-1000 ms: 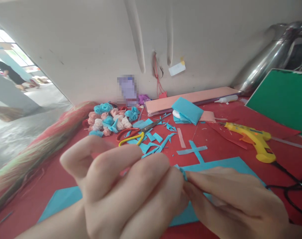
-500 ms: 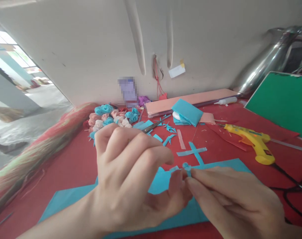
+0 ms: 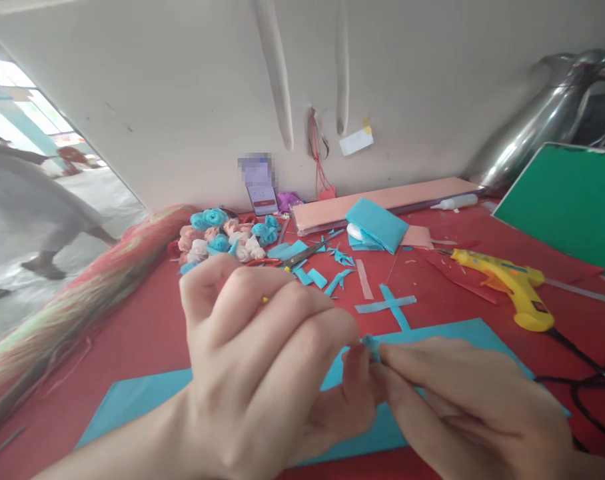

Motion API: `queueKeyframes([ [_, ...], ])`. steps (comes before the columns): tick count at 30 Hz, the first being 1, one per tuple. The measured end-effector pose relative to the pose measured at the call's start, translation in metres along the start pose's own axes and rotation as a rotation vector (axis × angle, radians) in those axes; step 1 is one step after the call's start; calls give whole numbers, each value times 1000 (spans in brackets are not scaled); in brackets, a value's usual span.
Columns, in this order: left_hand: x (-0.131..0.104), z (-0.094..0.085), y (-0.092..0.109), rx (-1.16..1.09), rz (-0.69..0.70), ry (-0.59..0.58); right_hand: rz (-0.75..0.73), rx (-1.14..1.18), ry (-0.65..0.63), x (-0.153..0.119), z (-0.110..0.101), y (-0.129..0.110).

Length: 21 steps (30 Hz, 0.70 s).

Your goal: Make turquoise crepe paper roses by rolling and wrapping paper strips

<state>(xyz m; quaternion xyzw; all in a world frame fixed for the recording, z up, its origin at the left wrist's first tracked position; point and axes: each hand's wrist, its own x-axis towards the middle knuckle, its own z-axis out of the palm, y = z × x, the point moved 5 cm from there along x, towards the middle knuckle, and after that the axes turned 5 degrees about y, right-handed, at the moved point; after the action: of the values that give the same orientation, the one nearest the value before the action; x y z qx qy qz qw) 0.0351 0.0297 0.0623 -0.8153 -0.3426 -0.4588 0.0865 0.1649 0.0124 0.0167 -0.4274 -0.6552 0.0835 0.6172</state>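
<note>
A small rolled strip of blue crepe paper (image 3: 370,347) is pinched between my two hands above a blue paper sheet (image 3: 147,400). My left hand (image 3: 267,360), its back towards me, grips the strip's left side with thumb and index finger, while its other fingers curl in. From the right, the thumb and index finger of my right hand (image 3: 472,400) press on the other side. Two crossed blue strips (image 3: 393,304) lie just beyond my fingers. Behind my left hand sits a heap of blue, pink and white paper roses (image 3: 222,237).
Scissors (image 3: 307,255) lie among blue scraps. A yellow glue gun (image 3: 512,283) with a black cord rests on the right. Behind are folded blue paper (image 3: 377,223), a phone (image 3: 260,187) and a metal jug (image 3: 532,127). A person (image 3: 27,193) walks at left.
My left index finger has come down onto the rolled blue strip, which now shows less. A person has come into view on the left.
</note>
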Motion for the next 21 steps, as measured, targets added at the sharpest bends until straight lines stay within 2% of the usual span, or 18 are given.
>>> queueKeyframes([
  [5, 4, -1, -3, -25, -44, -52, -25, 18, 74, -2, -2, -1],
  [12, 5, -2, -6, -100, 21, -57, -63, 19, -23, 5, -2, -4],
  [14, 5, 1, -8, -243, -21, -140, -97, 37, -77, 7, -1, -3],
  [17, 3, 9, -12, -482, -166, -310, -147, 95, -148, 12, 1, -2],
  [21, 0, 13, -13, -610, -268, -371, -129, 127, -190, 18, 1, -1],
])
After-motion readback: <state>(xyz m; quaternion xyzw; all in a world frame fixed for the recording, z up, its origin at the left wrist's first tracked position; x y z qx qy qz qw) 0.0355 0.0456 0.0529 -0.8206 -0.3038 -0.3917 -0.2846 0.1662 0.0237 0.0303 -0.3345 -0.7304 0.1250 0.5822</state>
